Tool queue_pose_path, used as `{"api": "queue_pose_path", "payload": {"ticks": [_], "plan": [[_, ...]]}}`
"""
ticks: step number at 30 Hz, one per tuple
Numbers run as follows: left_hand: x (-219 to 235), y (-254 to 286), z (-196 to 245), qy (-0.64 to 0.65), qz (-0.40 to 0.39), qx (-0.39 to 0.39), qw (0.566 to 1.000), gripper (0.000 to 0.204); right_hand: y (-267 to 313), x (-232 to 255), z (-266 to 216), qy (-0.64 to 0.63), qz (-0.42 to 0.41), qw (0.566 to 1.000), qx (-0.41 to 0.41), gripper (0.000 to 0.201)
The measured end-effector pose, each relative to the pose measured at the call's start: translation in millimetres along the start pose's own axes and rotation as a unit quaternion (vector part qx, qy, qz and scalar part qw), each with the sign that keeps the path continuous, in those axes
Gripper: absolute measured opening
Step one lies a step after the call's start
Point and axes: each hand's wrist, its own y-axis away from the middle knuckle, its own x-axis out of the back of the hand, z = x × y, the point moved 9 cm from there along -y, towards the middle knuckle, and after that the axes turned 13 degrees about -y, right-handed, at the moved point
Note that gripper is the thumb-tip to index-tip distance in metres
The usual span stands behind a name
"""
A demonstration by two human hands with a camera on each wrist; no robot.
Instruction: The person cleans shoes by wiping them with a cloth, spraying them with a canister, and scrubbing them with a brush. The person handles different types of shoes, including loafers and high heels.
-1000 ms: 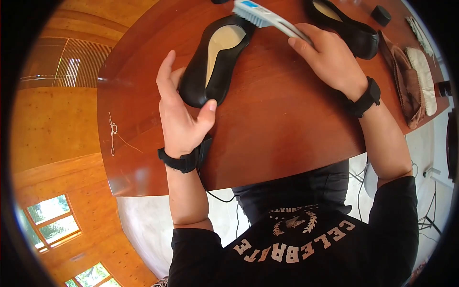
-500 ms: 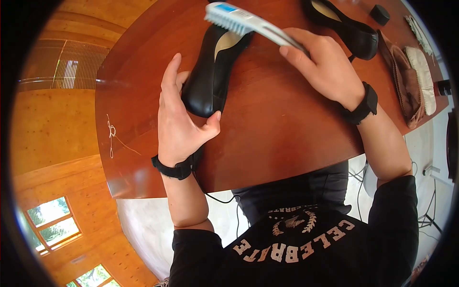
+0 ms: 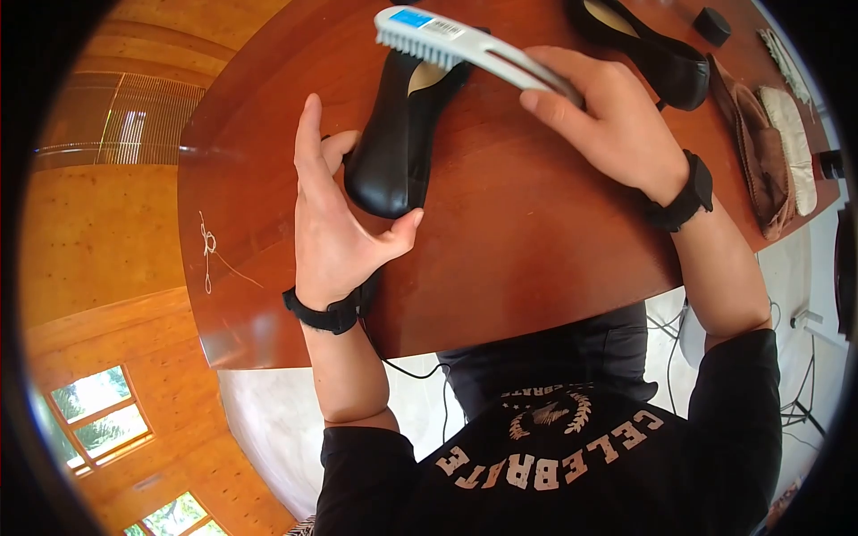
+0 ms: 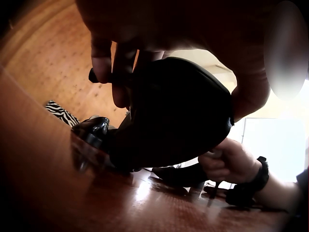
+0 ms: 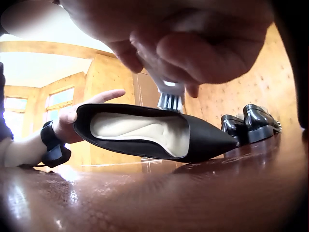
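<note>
Hold the shoe (image 3: pixel 384 152) tilted over the table (image 3: pixel 536 268), left of centre, toe far, with left hand (image 3: pixel 338 228) clamped on the heel (image 3: pixel 386 198), index finger (image 3: pixel 308 134) apart. With right hand (image 3: pixel 618 125) clamped on the brush (image 3: pixel 460 45), stroke lightly, bristles (image 3: pixel 413 48) flat against its side.

Black shoe (image 3: pixel 382 165), white brush (image 3: pixel 465 43)
The beige-lined shoe is tilting sideways between your left thumb (image 3: pixel 402 234) and left fingers (image 3: pixel 309 138); the brush is jutting from your right fingers (image 3: pixel 565 64), bristles (image 3: pixel 413 47) touching the shoe.
</note>
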Motion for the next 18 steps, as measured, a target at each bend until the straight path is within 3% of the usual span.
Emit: {"api": "queue_pose_path", "payload": {"ticks": [3,4,10,13,14,18], "plan": [[1.9,-0.4,3.1,-0.023,0.016,-0.026,0.999,0.13,-0.6,12.7,11.9,-0.004,0.087,0.996,0.003,0.043],[1.9,-0.3,3.8,-0.027,0.016,-0.03,0.999,0.131,-1.5,13.5,14.6,-0.003,0.08,0.997,-0.013,0.046],[-5.3,1.2,3.4,-0.045,0.005,-0.023,0.999,0.139,3.3,-1.0,-18.2,-0.135,-0.004,0.984,0.115,0.039],[-4.9,1.7,5.5,-0.057,0.009,-0.025,0.998,0.141,4.6,4.2,-17.1,-0.093,0.023,0.989,0.114,0.036],[-5.8,1.7,4.3,-0.058,0.009,-0.027,0.998,0.141,3.2,7.7,-10.2,-0.085,0.038,0.993,0.071,0.037],[-7.0,1.3,5.7,-0.062,0.0,-0.028,0.998,0.143,1.9,17.3,0.8,-0.066,0.11,0.988,0.087,0.04]]}}
